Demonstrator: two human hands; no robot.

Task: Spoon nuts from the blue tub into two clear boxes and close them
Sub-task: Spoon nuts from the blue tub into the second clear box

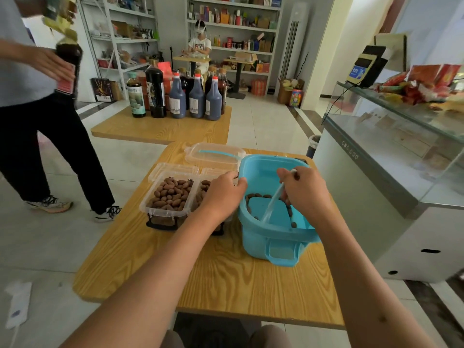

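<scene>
Left hand (222, 194) gripping blue tub (271, 237) rim, covering second clear box (204, 187)

Bright, even indoor light, no hard shadows; soft shade under the tub (273, 237) and boxes on the wooden table (226, 277). Strong glare off the glass counter (391, 126) at right, washed-out wall behind it. Wide-angle bend at edges, floor lines curve. Motion blur on the bystander's hand and bottle (66, 61) top left; far shelves soft.
</scene>
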